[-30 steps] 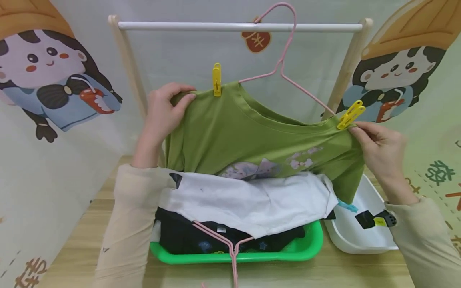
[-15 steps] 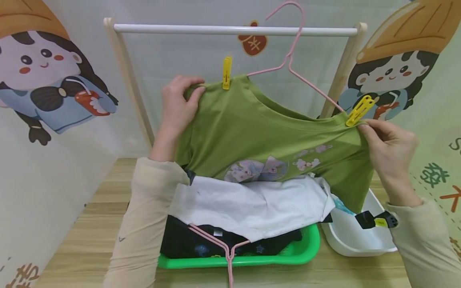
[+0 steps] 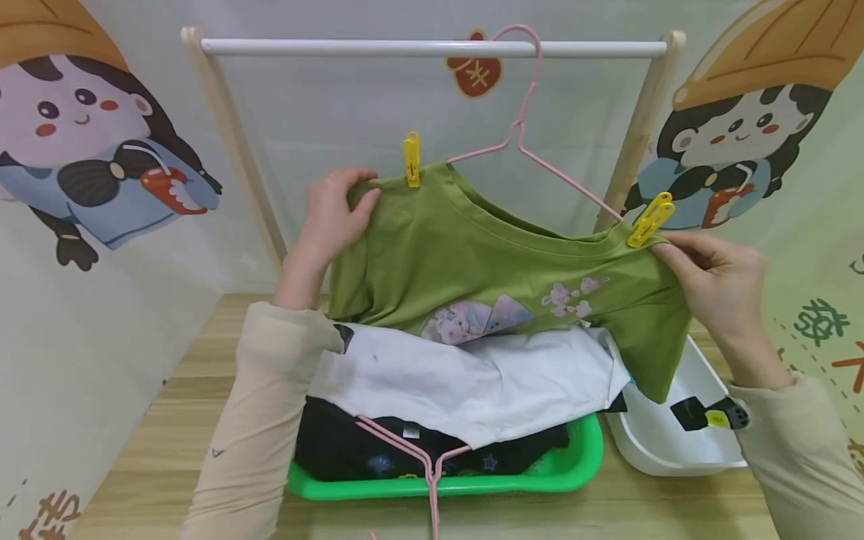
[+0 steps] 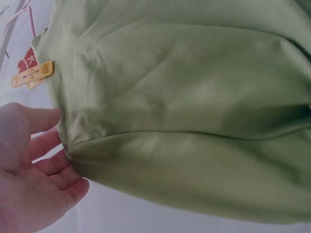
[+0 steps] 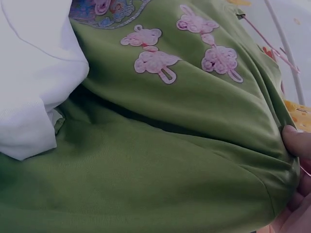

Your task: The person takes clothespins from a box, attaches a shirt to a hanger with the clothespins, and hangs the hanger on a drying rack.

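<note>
With our left hand [image 3: 334,214] and right hand [image 3: 722,285] we are pinching a green T-shirt [image 3: 513,266] at its shoulders, stretching it between them. A pink hanger [image 3: 519,124] is rising from its neckline; yellow clothespins [image 3: 412,161] are gripping it just inside each hand. A white garment [image 3: 472,382] is lying below, between our forearms.

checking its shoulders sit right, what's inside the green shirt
Inside the green shirt is a pink hanger: its top shows above the neckline, sloping toward both shoulders. Cloth covers the rest, so its ends and anything lower inside cannot be seen.
</note>
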A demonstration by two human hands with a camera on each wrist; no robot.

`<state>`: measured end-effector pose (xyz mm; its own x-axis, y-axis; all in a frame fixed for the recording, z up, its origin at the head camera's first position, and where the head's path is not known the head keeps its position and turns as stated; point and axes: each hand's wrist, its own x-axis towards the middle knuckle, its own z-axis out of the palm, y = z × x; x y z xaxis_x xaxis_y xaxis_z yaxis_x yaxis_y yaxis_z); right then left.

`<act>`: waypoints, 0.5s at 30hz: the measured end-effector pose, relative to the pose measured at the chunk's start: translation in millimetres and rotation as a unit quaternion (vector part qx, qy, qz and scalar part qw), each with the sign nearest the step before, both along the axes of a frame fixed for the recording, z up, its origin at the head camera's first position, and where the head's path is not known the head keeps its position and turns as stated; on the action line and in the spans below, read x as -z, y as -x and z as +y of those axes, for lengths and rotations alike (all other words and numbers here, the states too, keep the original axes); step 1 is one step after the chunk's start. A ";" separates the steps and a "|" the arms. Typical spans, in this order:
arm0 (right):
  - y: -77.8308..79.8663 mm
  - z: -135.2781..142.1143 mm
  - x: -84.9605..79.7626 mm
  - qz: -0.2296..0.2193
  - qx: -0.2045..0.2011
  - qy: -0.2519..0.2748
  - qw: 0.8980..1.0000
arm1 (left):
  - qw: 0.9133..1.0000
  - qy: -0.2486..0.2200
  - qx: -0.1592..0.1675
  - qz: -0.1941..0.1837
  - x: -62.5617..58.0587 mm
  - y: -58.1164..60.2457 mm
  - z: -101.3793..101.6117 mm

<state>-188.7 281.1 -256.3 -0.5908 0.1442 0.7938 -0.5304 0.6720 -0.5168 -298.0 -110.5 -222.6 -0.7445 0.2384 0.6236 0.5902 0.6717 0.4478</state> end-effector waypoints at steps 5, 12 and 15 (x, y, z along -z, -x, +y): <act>2.5 1.8 5.3 0.007 -0.031 -0.003 0.999 | 0.998 0.021 0.021 -0.059 0.9 -2.0 -3.8; 2.2 4.1 11.1 0.008 -0.065 -0.004 0.998 | 0.994 0.010 0.066 -0.083 3.8 -8.1 -14.7; 0.1 3.8 11.6 0.002 -0.064 -0.005 0.998 | 0.993 0.008 0.090 -0.073 6.5 -13.6 -21.7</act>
